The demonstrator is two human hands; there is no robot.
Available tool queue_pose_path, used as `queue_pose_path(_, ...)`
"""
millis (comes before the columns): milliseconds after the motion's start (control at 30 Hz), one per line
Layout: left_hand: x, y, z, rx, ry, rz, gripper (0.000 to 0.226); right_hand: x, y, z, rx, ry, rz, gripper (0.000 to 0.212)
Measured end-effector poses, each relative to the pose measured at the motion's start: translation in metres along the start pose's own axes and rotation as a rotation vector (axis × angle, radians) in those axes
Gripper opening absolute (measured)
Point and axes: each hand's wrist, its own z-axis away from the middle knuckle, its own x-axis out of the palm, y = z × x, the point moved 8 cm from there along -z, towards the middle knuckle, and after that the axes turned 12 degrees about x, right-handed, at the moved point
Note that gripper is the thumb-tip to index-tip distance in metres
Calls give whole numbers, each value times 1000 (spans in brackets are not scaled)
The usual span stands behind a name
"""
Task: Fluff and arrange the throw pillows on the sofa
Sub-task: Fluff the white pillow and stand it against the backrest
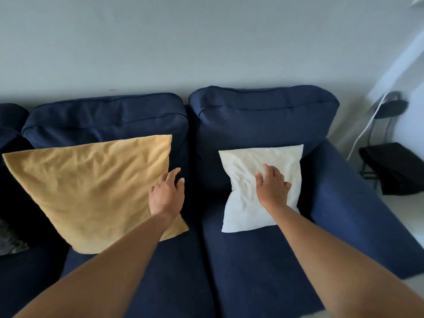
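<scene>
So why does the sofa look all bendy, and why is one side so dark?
In the head view, the wide-angle lens curves the navy sofa and stretches both arms; daylight comes from the right, so the white pillow looks bright, the far left is shadowy, and the black side table is blurry.

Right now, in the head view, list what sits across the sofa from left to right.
dark patterned cushion → yellow pillow → left hand → white pillow → right hand → sofa's arm → black side table
</scene>
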Motion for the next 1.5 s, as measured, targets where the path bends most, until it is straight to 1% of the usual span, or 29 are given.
queue_pose_path(67, 24, 22, -17, 7, 4, 50, 42, -5, 27, -28, 64, 3, -53, 49)
queue_pose_path(133, 55, 41, -35, -39, 4, 134, 43, -9, 55, -60, 132, 1, -119, 48)
queue_pose_path(233, 102, 62, -61, -196, 31, 337, 47, -9, 95, -109, 205, -3, -182, 48)
queue_pose_path(300, 133, 74, -77, -284, 69, 396, 51, -4, 119, -145, 204, -23, -189, 48)
queue_pose_path(433, 182, 87, -101, -396, 146, 392, 60, 14, 154, -208, 224, -76, -170, 49)
queue_pose_path(533, 210, 87, -111, -481, 170, 384, 71, 32, 168, -242, 262, -116, -214, 52)
queue_pose_path(700, 248, 75, -121, -588, 134, 364, 75, 67, 174, -269, 269, -198, -299, 61)
queue_pose_path(767, 259, 71, -124, -599, 139, 391, 76, 80, 173, -274, 268, -235, -340, 65)
queue_pose_path(867, 266, 75, -125, -575, 216, 473, 76, 93, 164, -274, 272, -277, -429, 70)
queue_pose_path(933, 267, 80, -124, -572, 278, 524, 72, 92, 158, -271, 267, -256, -537, 68)
queue_pose_path(1000, 263, 87, -123, -577, 337, 552, 67, 83, 153, -269, 242, -196, -631, 60)
queue_pose_path(1100, 240, 90, -115, -606, 483, 539, 61, 60, 148, -267, 187, -113, -692, 47)
queue_pose_path(1167, 219, 93, -112, -564, 589, 552, 58, 39, 140, -268, 116, -53, -761, 44)
queue_pose_path(1233, 202, 98, -113, -481, 646, 563, 56, 22, 134, -270, 41, 7, -812, 44)
queue_pose_path(1300, 202, 100, -115, -475, 619, 589, 56, 21, 133, -275, 41, 0, -799, 44)
queue_pose_path(1400, 215, 98, -113, -531, 533, 580, 56, 34, 136, -275, 100, -76, -725, 45)
queue_pose_path(1500, 209, 103, -118, -486, 539, 541, 56, 36, 131, -277, 90, -86, -721, 46)
